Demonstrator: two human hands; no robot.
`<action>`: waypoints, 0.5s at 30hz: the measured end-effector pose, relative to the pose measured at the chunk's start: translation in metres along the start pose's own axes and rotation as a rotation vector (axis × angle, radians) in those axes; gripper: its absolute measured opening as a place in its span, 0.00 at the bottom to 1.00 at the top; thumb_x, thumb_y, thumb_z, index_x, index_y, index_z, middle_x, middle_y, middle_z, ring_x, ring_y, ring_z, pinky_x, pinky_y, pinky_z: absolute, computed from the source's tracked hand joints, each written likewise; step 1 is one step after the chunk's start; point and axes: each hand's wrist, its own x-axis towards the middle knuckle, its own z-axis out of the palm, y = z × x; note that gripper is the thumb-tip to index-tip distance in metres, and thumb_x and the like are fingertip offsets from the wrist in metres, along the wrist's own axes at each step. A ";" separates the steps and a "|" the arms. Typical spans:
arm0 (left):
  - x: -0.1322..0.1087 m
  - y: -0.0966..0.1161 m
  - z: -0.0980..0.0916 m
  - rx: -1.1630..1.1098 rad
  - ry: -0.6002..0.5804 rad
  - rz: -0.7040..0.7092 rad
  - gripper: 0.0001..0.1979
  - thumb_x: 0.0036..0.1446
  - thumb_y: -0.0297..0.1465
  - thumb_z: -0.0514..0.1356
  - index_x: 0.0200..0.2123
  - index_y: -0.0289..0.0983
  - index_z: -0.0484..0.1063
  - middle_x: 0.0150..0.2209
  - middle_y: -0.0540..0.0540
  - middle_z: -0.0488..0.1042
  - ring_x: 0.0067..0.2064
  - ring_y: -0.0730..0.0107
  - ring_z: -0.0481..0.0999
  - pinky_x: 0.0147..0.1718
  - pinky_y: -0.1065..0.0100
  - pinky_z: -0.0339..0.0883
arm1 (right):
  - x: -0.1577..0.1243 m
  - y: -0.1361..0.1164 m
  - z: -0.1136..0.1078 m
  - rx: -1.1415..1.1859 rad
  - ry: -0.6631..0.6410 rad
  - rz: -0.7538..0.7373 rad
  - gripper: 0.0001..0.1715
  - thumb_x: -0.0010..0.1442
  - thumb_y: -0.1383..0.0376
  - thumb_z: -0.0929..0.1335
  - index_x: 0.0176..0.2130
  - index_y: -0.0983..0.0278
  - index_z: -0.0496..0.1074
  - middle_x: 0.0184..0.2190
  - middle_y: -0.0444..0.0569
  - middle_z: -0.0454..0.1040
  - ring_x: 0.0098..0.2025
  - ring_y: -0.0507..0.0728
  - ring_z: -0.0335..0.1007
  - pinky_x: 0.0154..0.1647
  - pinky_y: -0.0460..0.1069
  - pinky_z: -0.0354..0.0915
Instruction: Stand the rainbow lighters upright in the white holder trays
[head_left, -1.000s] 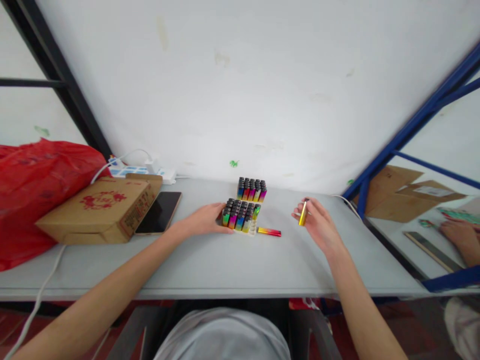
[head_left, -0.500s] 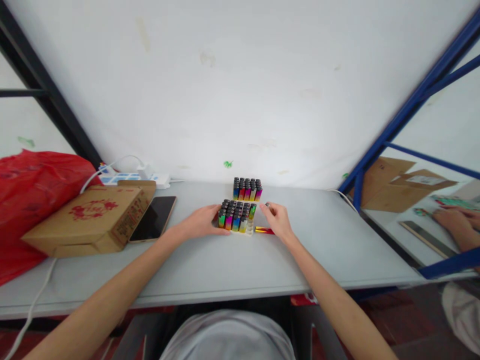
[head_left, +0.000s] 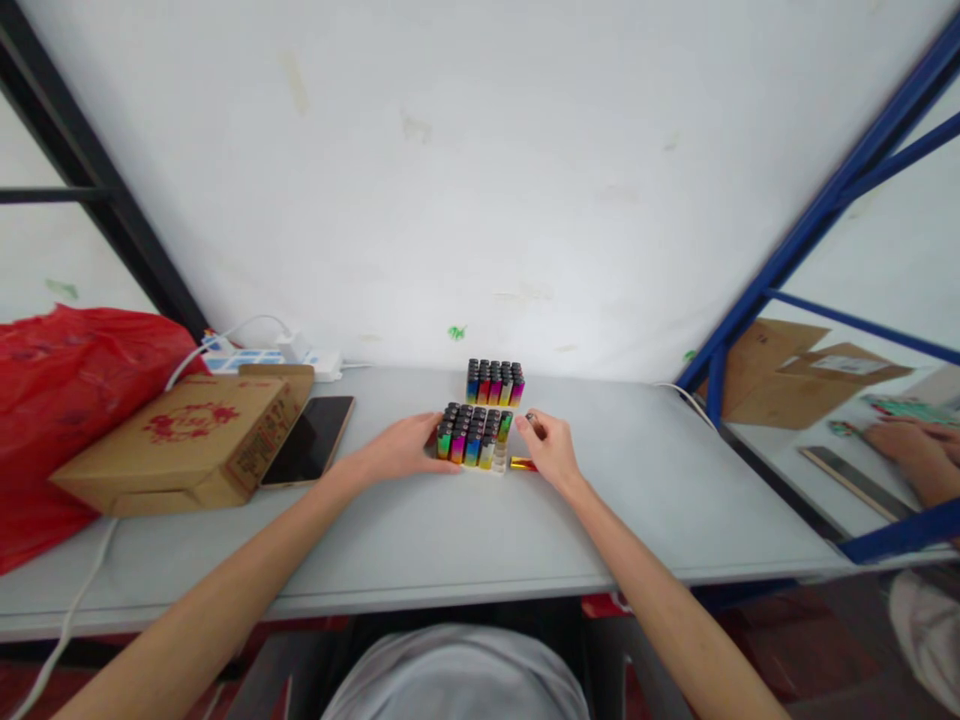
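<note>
A white tray (head_left: 498, 467) holds rows of upright lighters (head_left: 471, 448) with black tops and shiny rainbow-coloured bodies. At its right end, several slots in front of a green lighter (head_left: 505, 428) hold nothing. My left hand (head_left: 409, 445) is closed round the tray's left end, thumb along the front. Just right of the tray, my right hand (head_left: 551, 447) pinches a lighter (head_left: 531, 418); only its dark top shows, the rest being hidden by the fingers. A gold and red lighter (head_left: 523, 464) lies on the table, partly covered by that hand.
A second block of lighters (head_left: 496, 382) stands behind the tray near the wall. Leftward on the grey table (head_left: 450, 540) are a phone (head_left: 311, 440), a cardboard box (head_left: 176, 440), a power strip (head_left: 322, 364) and a red bag (head_left: 82, 400). Beyond the blue frame (head_left: 787, 245), another person's hand (head_left: 904, 445) shows.
My right hand has shifted slightly left with the pinched lighter, covering more of the lighter lying on the table. My left hand stays on the tray.
</note>
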 end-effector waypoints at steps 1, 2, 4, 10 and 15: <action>0.000 0.000 0.000 0.004 0.000 -0.002 0.39 0.49 0.58 0.68 0.56 0.39 0.72 0.56 0.38 0.79 0.54 0.44 0.79 0.52 0.56 0.73 | 0.000 -0.001 0.000 0.002 -0.002 -0.001 0.29 0.66 0.48 0.65 0.22 0.59 0.53 0.18 0.37 0.50 0.23 0.49 0.45 0.27 0.48 0.46; 0.000 -0.001 0.000 0.007 -0.001 -0.002 0.39 0.49 0.59 0.68 0.56 0.39 0.72 0.55 0.38 0.79 0.54 0.44 0.79 0.52 0.56 0.73 | -0.001 -0.002 0.000 0.003 -0.003 -0.001 0.30 0.66 0.48 0.65 0.22 0.59 0.52 0.18 0.37 0.50 0.23 0.50 0.45 0.27 0.48 0.46; 0.000 -0.001 0.000 0.006 -0.001 0.002 0.39 0.49 0.59 0.68 0.57 0.40 0.71 0.55 0.38 0.79 0.54 0.45 0.79 0.52 0.56 0.73 | -0.001 -0.003 0.000 0.003 0.001 0.005 0.29 0.66 0.48 0.65 0.21 0.59 0.52 0.18 0.37 0.50 0.23 0.50 0.45 0.26 0.48 0.46; -0.001 0.001 -0.001 0.001 -0.003 0.004 0.39 0.49 0.58 0.68 0.57 0.40 0.71 0.56 0.38 0.79 0.55 0.45 0.79 0.52 0.57 0.72 | 0.000 0.000 0.001 -0.010 0.014 0.011 0.24 0.64 0.53 0.64 0.22 0.59 0.54 0.17 0.38 0.52 0.23 0.50 0.47 0.27 0.49 0.47; -0.001 0.002 -0.002 -0.014 0.002 -0.001 0.40 0.49 0.57 0.69 0.58 0.39 0.72 0.55 0.38 0.80 0.54 0.46 0.79 0.53 0.57 0.72 | 0.001 -0.002 -0.004 -0.027 0.006 -0.019 0.27 0.68 0.48 0.64 0.25 0.59 0.55 0.19 0.37 0.53 0.24 0.51 0.49 0.27 0.48 0.49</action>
